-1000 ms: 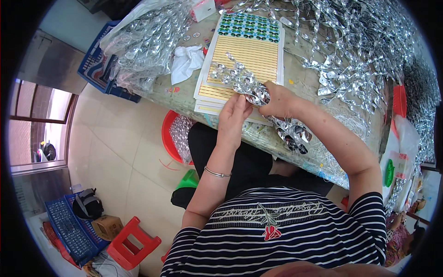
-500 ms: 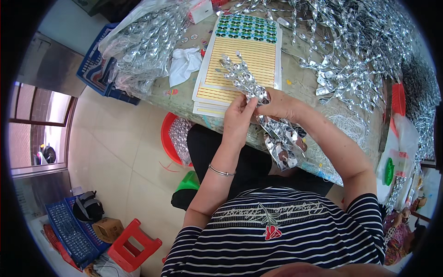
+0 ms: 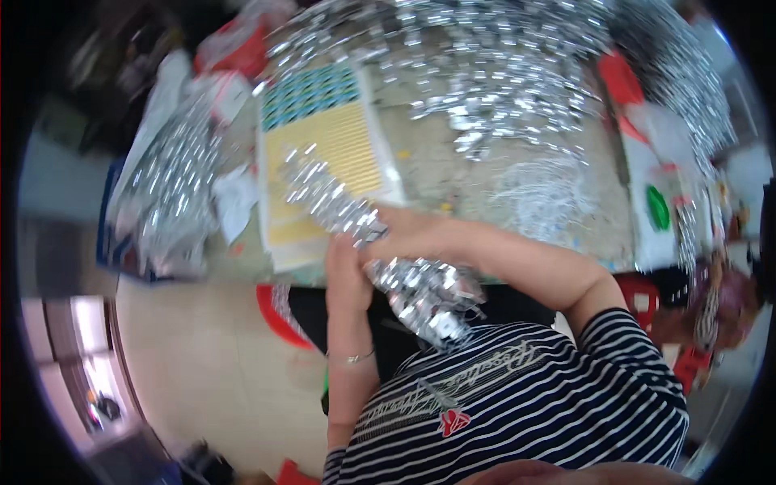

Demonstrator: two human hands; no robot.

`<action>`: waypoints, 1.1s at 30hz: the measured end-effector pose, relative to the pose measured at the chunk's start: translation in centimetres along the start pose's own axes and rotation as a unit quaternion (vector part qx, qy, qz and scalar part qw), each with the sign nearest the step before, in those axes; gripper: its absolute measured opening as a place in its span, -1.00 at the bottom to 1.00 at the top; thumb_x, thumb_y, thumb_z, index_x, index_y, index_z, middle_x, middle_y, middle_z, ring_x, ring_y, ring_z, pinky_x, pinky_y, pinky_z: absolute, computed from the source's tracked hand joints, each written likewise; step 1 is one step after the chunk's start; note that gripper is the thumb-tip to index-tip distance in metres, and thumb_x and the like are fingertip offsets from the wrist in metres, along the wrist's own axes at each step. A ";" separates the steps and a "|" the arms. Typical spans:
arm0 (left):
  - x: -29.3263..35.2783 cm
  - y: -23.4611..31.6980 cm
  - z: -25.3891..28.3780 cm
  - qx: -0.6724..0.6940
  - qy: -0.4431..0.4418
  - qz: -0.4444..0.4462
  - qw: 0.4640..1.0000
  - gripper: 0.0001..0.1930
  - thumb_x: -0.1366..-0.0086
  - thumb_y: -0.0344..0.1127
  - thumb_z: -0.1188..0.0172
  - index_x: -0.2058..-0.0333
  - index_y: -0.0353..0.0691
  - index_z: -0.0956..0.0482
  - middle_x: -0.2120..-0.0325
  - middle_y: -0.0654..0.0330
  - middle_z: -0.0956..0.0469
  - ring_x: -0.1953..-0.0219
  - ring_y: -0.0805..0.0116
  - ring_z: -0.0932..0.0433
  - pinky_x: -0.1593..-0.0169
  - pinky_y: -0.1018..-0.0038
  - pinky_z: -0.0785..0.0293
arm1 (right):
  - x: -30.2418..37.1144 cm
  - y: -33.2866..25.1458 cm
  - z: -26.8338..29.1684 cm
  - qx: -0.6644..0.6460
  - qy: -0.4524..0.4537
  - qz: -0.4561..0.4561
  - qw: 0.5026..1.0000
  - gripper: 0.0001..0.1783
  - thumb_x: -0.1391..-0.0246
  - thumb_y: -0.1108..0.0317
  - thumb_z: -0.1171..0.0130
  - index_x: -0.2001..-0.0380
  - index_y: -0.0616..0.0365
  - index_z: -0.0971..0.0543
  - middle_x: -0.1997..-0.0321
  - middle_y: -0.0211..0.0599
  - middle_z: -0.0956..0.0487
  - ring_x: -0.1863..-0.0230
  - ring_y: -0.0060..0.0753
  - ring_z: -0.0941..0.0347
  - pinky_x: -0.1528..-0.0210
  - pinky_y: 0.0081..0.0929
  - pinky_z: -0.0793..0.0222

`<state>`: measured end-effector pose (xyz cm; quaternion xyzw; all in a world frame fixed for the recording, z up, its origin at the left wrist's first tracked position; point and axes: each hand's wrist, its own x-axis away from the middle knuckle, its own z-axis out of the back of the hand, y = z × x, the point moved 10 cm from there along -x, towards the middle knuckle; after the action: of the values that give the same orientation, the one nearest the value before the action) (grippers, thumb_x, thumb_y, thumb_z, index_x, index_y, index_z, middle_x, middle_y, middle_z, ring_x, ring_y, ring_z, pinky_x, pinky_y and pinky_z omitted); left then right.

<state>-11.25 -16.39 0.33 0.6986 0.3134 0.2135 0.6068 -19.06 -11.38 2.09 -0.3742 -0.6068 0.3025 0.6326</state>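
A bundle of shiny silver twisted foil strips runs slantwise between my hands. My left hand is closed round its middle from the left. Just to the right, my right hand also grips the bundle, its fingertips partly hidden and blurred. The bundle's upper end lies over a stack of printed sheets, yellow with rows of green and blue ovals along the far part. Its lower end hangs over the table's front edge, in front of my striped shirt.
Many silver foil strips spread over the far table. White thread lies tangled to the right. A clear bag of foil strips and a crumpled white piece are at left. A red basin stands on the floor.
The whole view has swung, so the table and sheets sit further left, and the picture is blurred. Both hands still hold the foil bundle, whose lower end now shows closer to my shirt.
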 end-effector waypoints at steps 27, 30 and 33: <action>-0.2 -2.6 -9.2 0.215 -0.010 0.209 0.954 -0.50 -0.22 -0.33 -0.11 -0.10 -0.33 -0.20 0.40 0.18 -0.45 0.38 0.27 -0.50 0.23 0.33 -0.49 | 8.6 7.5 3.5 -0.075 0.060 0.071 0.993 -0.28 0.10 -0.29 -0.06 0.26 0.24 -0.58 0.24 -0.15 -0.58 0.24 -0.27 -0.51 0.20 -0.42 -0.39; 0.3 -0.9 -10.8 0.231 0.001 0.211 0.950 -0.58 -0.16 -0.36 -0.12 0.02 -0.31 -0.27 0.45 0.18 -0.45 0.41 0.34 -0.48 0.38 0.43 -0.44 | 10.0 6.6 5.7 -0.066 0.124 0.175 0.974 -0.25 0.03 -0.28 -0.02 0.27 0.34 -0.55 0.26 -0.07 -0.58 0.21 -0.26 -0.50 0.13 -0.33 -0.39; -1.1 -2.8 -8.7 0.262 -0.013 0.205 0.943 -0.85 -0.27 -0.25 -0.05 0.32 -0.20 -0.37 0.58 0.25 -0.41 0.56 0.39 -0.44 0.45 0.39 -0.47 | 15.4 8.3 12.2 0.000 0.250 0.150 0.957 -0.26 -0.10 -0.13 -0.09 -0.08 0.32 -0.32 0.05 -0.01 -0.51 0.04 -0.24 -0.44 -0.02 -0.38 -0.35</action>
<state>-18.46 -10.70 -0.87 0.8844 0.2007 0.2350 0.3498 -29.33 7.21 3.27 -0.5249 -0.3664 0.2909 0.7111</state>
